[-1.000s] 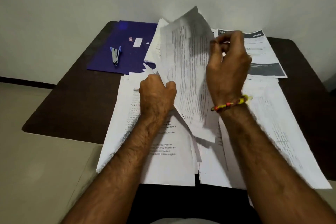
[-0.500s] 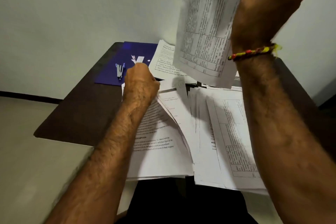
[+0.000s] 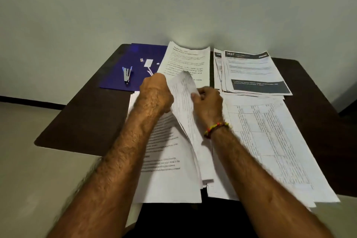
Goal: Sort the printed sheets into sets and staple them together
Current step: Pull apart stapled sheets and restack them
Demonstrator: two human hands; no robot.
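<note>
Two forearms reach in from the near edge over a spread of printed sheets. The nearest pile [image 3: 168, 172] lies with its long axis running away from the person, its near end hanging past the table [image 3: 83, 121] edge. Beside it on the right, a table-printed sheet [image 3: 270, 141] slants toward the near right corner and also overhangs. Bare dark tabletop lies open on the left. Between the piles, a lifted sheet [image 3: 185, 106] stands curled, top end pointing away. The left hand [image 3: 156, 92] curls round its left edge; the right hand [image 3: 208, 102], fingers bent, pinches its right edge. Farther off lie a text page [image 3: 185, 63], a dark-banded stack [image 3: 253, 73] to its right, and on the left a stapler [image 3: 127, 75] on a blue folder [image 3: 119, 81], pointing lengthwise toward the wall.
</note>
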